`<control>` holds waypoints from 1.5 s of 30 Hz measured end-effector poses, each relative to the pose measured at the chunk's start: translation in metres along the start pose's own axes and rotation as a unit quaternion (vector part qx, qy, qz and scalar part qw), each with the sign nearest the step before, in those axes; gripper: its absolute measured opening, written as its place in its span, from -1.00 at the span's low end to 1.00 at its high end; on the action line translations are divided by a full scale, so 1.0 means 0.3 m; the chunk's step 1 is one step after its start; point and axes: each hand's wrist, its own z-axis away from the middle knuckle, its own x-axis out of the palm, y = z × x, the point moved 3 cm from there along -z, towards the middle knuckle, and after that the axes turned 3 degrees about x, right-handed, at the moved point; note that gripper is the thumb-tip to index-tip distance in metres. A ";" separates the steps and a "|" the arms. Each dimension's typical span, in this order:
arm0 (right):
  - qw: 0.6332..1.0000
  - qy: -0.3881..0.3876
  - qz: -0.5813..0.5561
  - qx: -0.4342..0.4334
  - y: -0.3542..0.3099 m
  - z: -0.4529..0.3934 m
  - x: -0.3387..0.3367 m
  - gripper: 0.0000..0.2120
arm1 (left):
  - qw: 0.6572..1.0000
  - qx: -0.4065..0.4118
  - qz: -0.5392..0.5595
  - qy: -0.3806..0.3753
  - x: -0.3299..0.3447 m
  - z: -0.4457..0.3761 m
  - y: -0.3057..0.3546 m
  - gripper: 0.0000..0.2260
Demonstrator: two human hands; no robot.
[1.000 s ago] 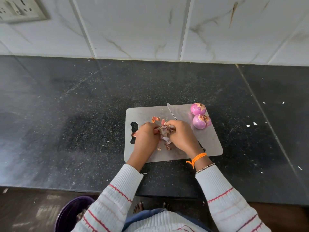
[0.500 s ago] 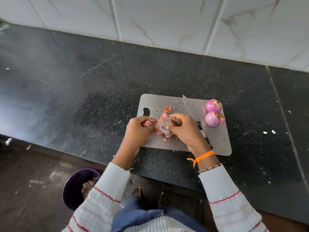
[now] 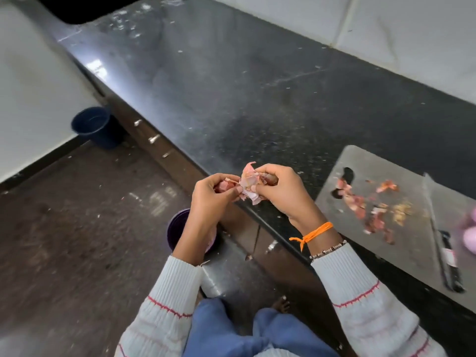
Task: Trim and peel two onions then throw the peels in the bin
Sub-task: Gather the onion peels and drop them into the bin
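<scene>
Both hands hold a bunch of pink onion peels (image 3: 247,182) over the counter's front edge. My left hand (image 3: 213,199) and my right hand (image 3: 279,193) are closed on the bunch from either side. Below my left forearm stands a purple bin (image 3: 175,228) on the floor, mostly hidden by the arm. At the right, the grey cutting board (image 3: 401,243) carries several leftover peel scraps (image 3: 360,207) and a knife (image 3: 438,238). The peeled onions (image 3: 470,233) show only as a blurred pink patch at the right edge.
The black stone counter (image 3: 257,104) runs from top left to right, with drawer handles (image 3: 154,138) below its front edge. A dark blue bucket (image 3: 94,126) stands on the brown floor by the white wall. My feet are under the counter edge.
Both hands lifted the gathered peels off the cutting board and carried them left, past the counter's edge above the purple bin. The view swung left and down.
</scene>
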 end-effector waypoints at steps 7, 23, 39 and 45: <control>0.997 -0.061 0.042 -0.018 -0.086 -0.100 0.386 -0.85 | 0.996 -0.030 -0.013 0.084 -0.349 -0.044 -0.104 -0.81; 0.965 -0.107 -0.066 0.228 0.522 -0.515 1.249 -0.73 | 0.961 -0.262 0.008 0.084 -0.810 -0.502 -1.023 -0.78; 0.937 -0.043 0.002 0.347 1.239 -0.744 1.591 -0.78 | 0.886 -0.425 0.161 0.094 -0.781 -0.678 -1.671 -0.73; 0.948 -0.052 -0.066 0.307 0.935 -0.668 1.469 -0.82 | 0.907 -0.365 0.150 0.147 -0.792 -0.611 -1.423 -0.82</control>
